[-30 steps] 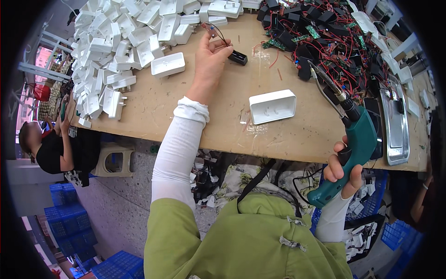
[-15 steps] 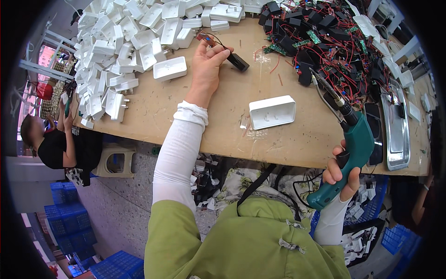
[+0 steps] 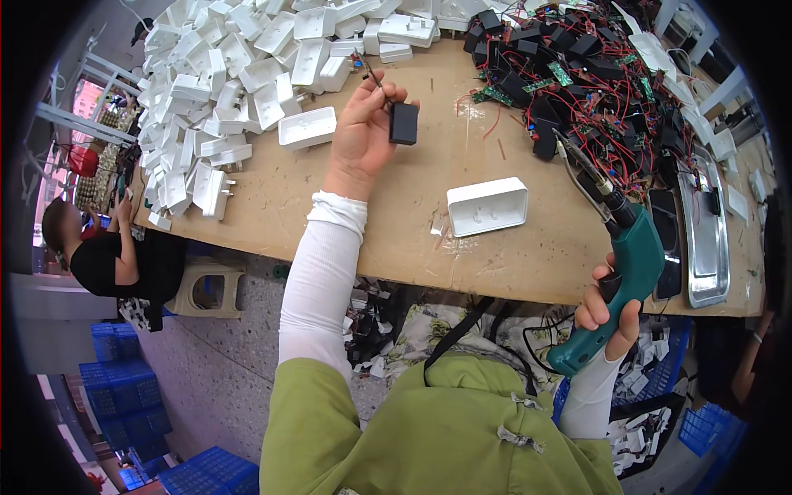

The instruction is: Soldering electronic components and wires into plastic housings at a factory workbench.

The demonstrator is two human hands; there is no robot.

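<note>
My left hand (image 3: 360, 136) is raised over the table and pinches a small circuit board (image 3: 363, 69) with wires. From it a black rectangular box (image 3: 403, 124) hangs beside my fingers, its broad face turned up. My right hand (image 3: 596, 304) is wrapped round the handle of a green soldering gun (image 3: 638, 246), whose metal tip points up and away toward the heap of parts. Between the hands an open white plug case (image 3: 487, 202) rests on the table, with its hollow side facing me. A second white case (image 3: 307, 129) lies just left of my left hand.
White plug cases (image 3: 221, 103) are heaped at the far left. Black boxes with red wires and green boards (image 3: 590, 78) pile up at the far right. A metal tray (image 3: 716, 285) and a dark phone (image 3: 667, 276) lie at right. Another person (image 3: 103, 260) sits at left.
My left hand has turned, so the black box now hangs upright and closer to the fingers instead of slanting out to the right. My right hand and the soldering gun hold nearly still.
</note>
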